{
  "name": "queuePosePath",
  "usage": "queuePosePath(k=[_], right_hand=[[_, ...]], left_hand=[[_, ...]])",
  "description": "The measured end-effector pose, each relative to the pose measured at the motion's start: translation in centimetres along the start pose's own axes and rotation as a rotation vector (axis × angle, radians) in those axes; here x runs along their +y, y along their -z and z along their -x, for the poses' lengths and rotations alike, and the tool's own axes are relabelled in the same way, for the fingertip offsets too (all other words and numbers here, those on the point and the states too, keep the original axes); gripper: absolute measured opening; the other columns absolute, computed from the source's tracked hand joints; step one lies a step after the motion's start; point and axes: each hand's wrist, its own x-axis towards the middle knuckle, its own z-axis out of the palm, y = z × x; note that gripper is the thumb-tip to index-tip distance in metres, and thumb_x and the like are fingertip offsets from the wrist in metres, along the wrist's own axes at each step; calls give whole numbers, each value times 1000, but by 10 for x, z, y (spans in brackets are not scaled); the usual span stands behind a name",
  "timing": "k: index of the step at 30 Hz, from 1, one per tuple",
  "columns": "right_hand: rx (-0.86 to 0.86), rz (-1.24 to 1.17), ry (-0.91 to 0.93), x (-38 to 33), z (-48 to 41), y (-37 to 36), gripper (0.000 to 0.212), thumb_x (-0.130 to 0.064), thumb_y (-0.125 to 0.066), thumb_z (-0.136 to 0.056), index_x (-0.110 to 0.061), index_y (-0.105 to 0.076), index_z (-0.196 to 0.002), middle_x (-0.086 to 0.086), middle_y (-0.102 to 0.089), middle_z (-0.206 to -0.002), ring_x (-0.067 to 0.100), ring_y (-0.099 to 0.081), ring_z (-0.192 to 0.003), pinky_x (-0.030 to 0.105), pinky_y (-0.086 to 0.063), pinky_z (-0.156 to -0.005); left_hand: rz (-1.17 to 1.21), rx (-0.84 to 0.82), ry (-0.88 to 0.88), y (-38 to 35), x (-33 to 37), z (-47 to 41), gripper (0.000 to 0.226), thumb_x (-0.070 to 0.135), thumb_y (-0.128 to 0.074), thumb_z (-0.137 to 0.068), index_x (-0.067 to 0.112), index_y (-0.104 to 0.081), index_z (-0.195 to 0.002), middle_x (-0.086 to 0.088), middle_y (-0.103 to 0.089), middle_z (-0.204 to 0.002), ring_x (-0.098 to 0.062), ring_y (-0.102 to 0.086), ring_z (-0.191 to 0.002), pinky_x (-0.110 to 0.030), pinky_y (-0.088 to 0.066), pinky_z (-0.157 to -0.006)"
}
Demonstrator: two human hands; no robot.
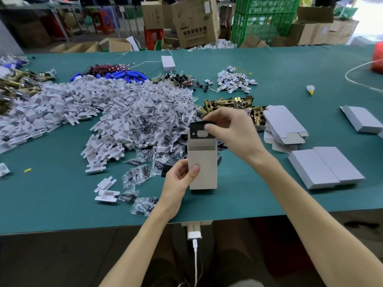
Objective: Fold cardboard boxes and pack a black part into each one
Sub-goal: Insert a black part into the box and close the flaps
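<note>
box [203, 164]: upright over green table [62, 204], top flap open, centre of view
left hand [178, 179]: grips box at lower left edge, thumb on front face
right hand [232, 129]: pinches black part [200, 131] at its top, reaching in from 1 o'clock
black part: flat plate with cutout, lower end in box mouth, upper half showing
folded boxes [325, 166]: two side by side, 3 o'clock of box, well apart
flat blanks [284, 125]: stack at 2 o'clock, near right hand
brass latches [228, 103]: 12 o'clock, behind right hand
bagged parts [161, 112]: pile at 10 o'clock, just beside box
white inserts [72, 104]: heap at 9–10 o'clock, farther out
glue bottle [310, 89]: lying at 2 o'clock, far side
</note>
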Motion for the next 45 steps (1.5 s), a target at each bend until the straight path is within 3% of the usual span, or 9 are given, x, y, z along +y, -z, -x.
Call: queuePosePath(k=[3, 7, 11, 14, 20, 27, 36, 41, 45], right_hand=[[-34, 149, 1, 3, 5, -9, 12, -8, -76, -87, -14, -77, -97, -6, -73, -85, 8, -66, -79, 21, -51, -76], [-100, 328, 20, 7, 8, -11, 8, -12, -77, -86, -16, -77, -93, -4, -72, -82, 17, -63, -83, 38, -53, -81], [-128, 413, 29, 4, 8, -8, 8, -16, -79, -84, -22, -77, -89, -10, -70, -77, 9, -54, -84, 30, -43, -77], [-154, 331, -27, 2, 7, -3, 9, -13, -80, -82, -20, -77, -87, -9, -71, -77, 7, -64, -77, 31, -52, -78], [-215, 315, -78, 5, 9, -2, 8, -13, -79, -85, -19, -77, -90, -4, -73, -83, 12, -69, -84, 39, -58, -83], [-403, 521, -37, 0, 9, -5, 17, -8, -63, -97, -19, -75, -96, -5, -67, -84, 22, -65, -88, 40, -55, -82], [-566, 692, -84, -10, 10, -2, 22, -14, -49, -105, -17, -70, -111, 9, -71, -106, 29, -66, -94, 45, -56, -85], [-471, 793, -62, -18, 16, -6, 19, -22, -48, -105, -17, -65, -110, 11, -66, -107, 35, -62, -99, 44, -53, -84], [-231, 844, 99, -34, 20, -20, 10, -14, -52, -102, -16, -60, -107, 4, -66, -103, 31, -62, -93, 37, -46, -69]], left_hand=[[-3, 0, -3, 0, 0, 0, 69, 60, -85, -77, 13, -68, -125, -8, -74, -124, -25, -68, -119, -35, -57, -99], [-2, -5, 0, 0, -1, -1, 56, 50, -82, -83, 13, -68, -124, -8, -74, -124, -24, -68, -118, -35, -57, -99], [-4, -1, -8, 0, -2, -1, 49, 43, -78, -87, 13, -68, -124, -8, -74, -122, -22, -69, -116, -31, -56, -94], [-3, -9, -12, 0, -1, 0, 46, 43, -78, -87, 15, -69, -123, -8, -75, -122, -22, -70, -116, -29, -57, -92], [3, -11, -12, 0, -1, -1, 47, 42, -78, -87, 15, -68, -125, -7, -74, -123, -23, -69, -118, -30, -57, -94], [3, -8, -11, 0, 0, 0, 43, 37, -78, -88, 14, -69, -124, -9, -74, -122, -24, -69, -117, -31, -58, -94], [-39, -16, -15, 0, 0, 1, 37, 28, -74, -91, 11, -68, -124, -10, -75, -120, -23, -69, -114, -35, -58, -96], [-61, -3, -13, 1, -1, 0, 41, 31, -75, -91, 10, -67, -126, -9, -75, -122, -27, -69, -118, -38, -58, -99], [-48, -18, -14, 3, -3, -1, 40, 29, -76, -94, 8, -66, -126, -10, -74, -122, -27, -69, -118, -36, -57, -99]])
